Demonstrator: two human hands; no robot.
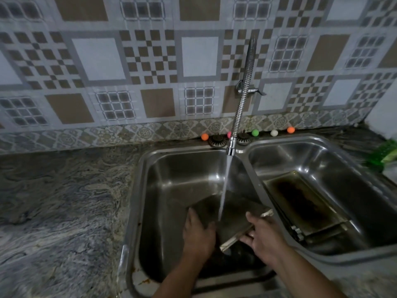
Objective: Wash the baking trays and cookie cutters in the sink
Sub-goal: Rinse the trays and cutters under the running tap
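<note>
A dark metal baking tray [236,214] is tilted in the left basin of a steel double sink [137,190], under the running water from the flexible faucet [238,117]. My right hand [263,237] grips its near right edge. My left hand [198,232] lies flat on its left part, fingers on the surface. In the right basin lies another baking tray [300,203], darkly stained, on top of further trays. No cookie cutters can be made out.
Marbled stone counter [60,207] stretches to the left of the sink. Small coloured balls [255,132] and two drain strainers [217,141] line the back ledge. A green object [384,153] sits at the right edge. Patterned wall tiles rise behind.
</note>
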